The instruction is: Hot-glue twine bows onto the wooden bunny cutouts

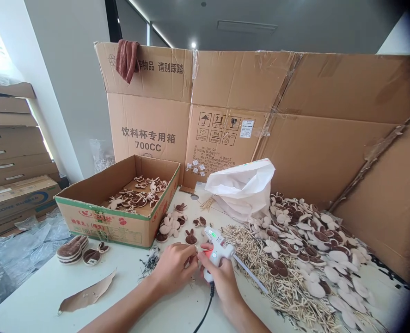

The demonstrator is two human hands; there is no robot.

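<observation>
Right of the open carton (104, 219), the right hand (222, 276) grips a glue gun (219, 245); whether the curled left hand (174, 267) holds anything, I can't tell.

I see the glue gun (220, 242) just right of lower centre, white with an orange-red trigger (208, 253) and a green patch lit near its front. It tilts nose toward upper left; a pale stick (252, 274) juts from its back toward lower right. I follow its dark cord (208, 305) to the bottom edge.

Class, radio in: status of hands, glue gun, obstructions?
Right hand holding glue gun. Left hand pinched beside it, contents unclear. Short strips heaped alongside.
</observation>
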